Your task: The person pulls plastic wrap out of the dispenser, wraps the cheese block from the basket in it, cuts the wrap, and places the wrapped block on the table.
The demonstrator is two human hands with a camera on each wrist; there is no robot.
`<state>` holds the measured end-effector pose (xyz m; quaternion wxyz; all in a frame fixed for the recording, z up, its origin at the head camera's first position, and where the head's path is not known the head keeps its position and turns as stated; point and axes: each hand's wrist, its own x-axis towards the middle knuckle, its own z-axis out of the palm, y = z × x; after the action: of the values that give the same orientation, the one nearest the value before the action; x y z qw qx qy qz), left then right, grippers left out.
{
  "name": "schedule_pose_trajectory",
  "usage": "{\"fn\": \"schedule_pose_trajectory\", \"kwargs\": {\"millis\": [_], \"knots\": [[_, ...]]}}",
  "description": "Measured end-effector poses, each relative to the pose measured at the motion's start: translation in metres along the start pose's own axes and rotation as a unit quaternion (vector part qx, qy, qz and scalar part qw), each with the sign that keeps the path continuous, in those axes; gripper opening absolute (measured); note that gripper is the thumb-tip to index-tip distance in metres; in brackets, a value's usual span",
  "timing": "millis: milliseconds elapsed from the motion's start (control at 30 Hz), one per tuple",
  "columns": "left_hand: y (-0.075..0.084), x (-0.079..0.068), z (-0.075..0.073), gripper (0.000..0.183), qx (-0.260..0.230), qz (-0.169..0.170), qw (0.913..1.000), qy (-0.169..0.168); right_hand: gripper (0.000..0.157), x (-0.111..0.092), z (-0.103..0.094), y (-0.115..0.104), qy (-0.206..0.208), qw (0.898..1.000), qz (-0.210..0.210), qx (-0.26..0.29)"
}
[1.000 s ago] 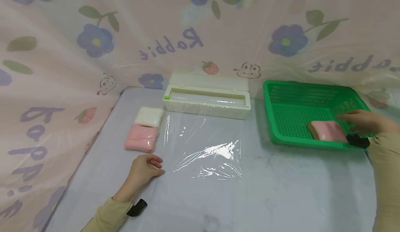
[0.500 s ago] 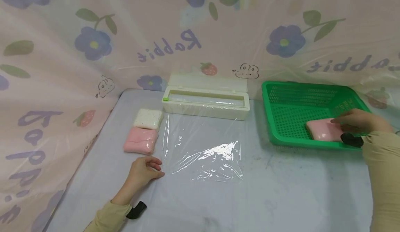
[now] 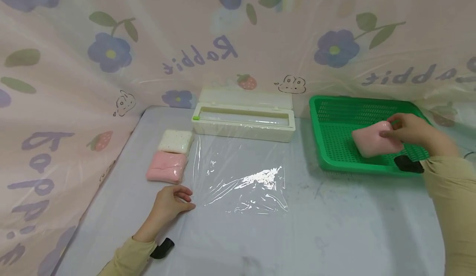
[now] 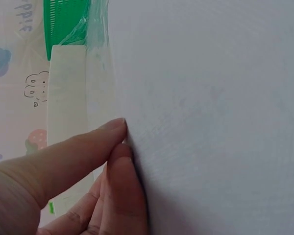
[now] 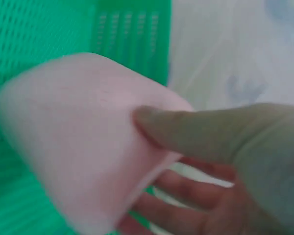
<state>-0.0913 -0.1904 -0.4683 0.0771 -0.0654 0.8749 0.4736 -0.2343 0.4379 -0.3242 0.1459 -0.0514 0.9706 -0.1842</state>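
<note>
Right hand (image 3: 410, 132) pinches smooth pink rounded-square block (image 3: 373, 140), free end pointing left; long axis unclear. Left hand (image 3: 169, 203): fingertips bunched by clear plastic film (image 3: 241, 181), can't tell if pinching.

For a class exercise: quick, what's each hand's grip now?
Left hand: by the film; open or pinching, cannot tell.
Right hand: closed, holding a pink block.
</note>
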Motion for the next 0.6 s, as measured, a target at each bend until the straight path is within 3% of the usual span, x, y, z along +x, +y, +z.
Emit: {"fn": "schedule_pose_trajectory", "kwargs": {"millis": [100, 167, 233, 333, 400, 533, 600], "knots": [[-0.001, 0.0, 0.0, 0.032, 0.003, 0.006, 1.0, -0.001, 0.064, -0.007, -0.005, -0.027, 0.076, 0.997, -0.013, 0.001], [-0.001, 0.001, 0.0, 0.032, 0.005, 0.008, 1.0, -0.002, 0.064, -0.011, -0.006, -0.045, 0.127, 0.991, -0.022, 0.031], [0.0, 0.001, 0.0, 0.032, 0.006, 0.007, 1.0, -0.003, 0.064, -0.016, -0.008, -0.063, 0.167, 0.983, -0.023, 0.079], [0.001, 0.001, -0.001, 0.032, 0.009, 0.003, 0.9999, -0.006, 0.06, -0.022, -0.009, -0.089, 0.214, 0.961, -0.022, 0.176], [0.001, 0.0, -0.002, 0.032, 0.012, 0.004, 0.9999, -0.006, 0.052, -0.025, -0.006, -0.106, 0.241, 0.932, -0.036, 0.269], [0.002, 0.0, -0.003, 0.031, 0.014, 0.009, 0.9998, -0.008, 0.037, -0.027, 0.01, -0.14, 0.271, 0.842, -0.108, 0.455], [0.002, 0.001, -0.003, 0.031, 0.013, 0.011, 0.9998, -0.009, 0.035, -0.026, 0.022, -0.156, 0.264, 0.811, -0.129, 0.507]]}}
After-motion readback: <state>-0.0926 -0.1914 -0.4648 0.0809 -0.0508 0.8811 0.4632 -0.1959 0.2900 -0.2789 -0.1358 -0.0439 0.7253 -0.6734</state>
